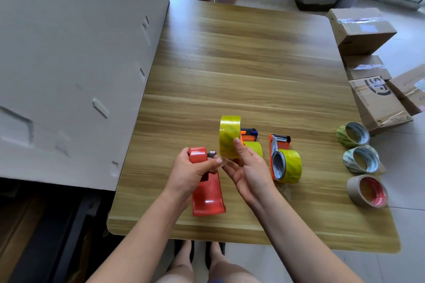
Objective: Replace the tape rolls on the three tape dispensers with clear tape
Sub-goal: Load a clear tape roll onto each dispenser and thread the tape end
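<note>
Light wood-grain table (230,57) is filling the middle of the view, with a white panel (69,53) standing along its left edge and brown cardboard boxes (377,101) sitting on the floor to the right. Above its near half, the left hand (192,171) is wrapping around a red plastic tape dispenser (207,193). The right hand (249,169) is holding a yellowish clear tape roll (229,136) upright, its thumb pressing on the roll and its other fingers half spread. Two orange dispensers already carrying clear rolls (284,159) are lying just right of the hands. Three removed tape rolls (361,158) are lining the table's right edge.
</note>
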A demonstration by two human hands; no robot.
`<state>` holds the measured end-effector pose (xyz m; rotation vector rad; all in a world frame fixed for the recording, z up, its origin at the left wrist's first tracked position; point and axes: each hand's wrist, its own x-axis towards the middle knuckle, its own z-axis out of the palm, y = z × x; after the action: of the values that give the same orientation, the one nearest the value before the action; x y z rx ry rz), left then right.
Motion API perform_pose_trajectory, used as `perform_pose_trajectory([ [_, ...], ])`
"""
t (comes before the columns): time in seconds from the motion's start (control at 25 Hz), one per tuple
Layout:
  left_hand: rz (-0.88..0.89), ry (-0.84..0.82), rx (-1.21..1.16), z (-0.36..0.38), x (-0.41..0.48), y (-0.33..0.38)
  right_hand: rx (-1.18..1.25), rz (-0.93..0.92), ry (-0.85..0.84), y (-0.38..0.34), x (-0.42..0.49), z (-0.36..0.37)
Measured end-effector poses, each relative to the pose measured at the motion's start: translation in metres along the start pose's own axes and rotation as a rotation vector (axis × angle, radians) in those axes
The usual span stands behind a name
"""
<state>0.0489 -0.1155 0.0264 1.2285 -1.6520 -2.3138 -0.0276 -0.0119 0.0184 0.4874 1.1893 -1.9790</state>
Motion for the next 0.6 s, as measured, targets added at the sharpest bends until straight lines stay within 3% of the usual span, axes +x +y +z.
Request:
perform_pose_trajectory([
  [0.24, -0.017, -0.058, -0.077, -0.014, 0.015, 0.006, -0.035, 0.02, -0.004, -0.024, 0.005, -0.009],
  [0.6, 0.041, -0.127, -0.125, -0.014, 0.024, 0.01, -0.202, 0.171, -0.158, -0.016, 0.002, -0.017],
])
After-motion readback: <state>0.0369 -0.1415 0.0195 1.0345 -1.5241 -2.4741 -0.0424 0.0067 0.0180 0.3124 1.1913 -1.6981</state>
